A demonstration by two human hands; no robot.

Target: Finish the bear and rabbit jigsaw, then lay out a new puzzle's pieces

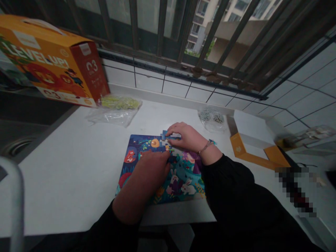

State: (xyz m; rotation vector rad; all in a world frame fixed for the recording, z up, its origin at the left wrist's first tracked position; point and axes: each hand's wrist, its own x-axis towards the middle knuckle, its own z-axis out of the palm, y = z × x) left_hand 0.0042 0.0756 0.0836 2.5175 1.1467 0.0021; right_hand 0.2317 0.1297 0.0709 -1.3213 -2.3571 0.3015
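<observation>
A colourful jigsaw puzzle (147, 148) with rabbits and a fox lies flat on the white counter (68, 168) in front of me. My left hand (152, 166) rests on the middle of the puzzle, fingers curled down and pressing on the pieces. My right hand (183, 136) lies along the puzzle's top edge, its fingers pinched together on a blue puzzle piece (165, 134) at that edge. A thin bracelet sits on my right wrist. Both arms wear black sleeves.
An orange puzzle box (49, 59) stands at the back left. A clear bag of yellowish pieces (118, 106) lies beside it, another clear bag (212, 119) at the back right. An open orange-edged tray (258, 154) sits right. A sink (18, 145) is left; barred window behind.
</observation>
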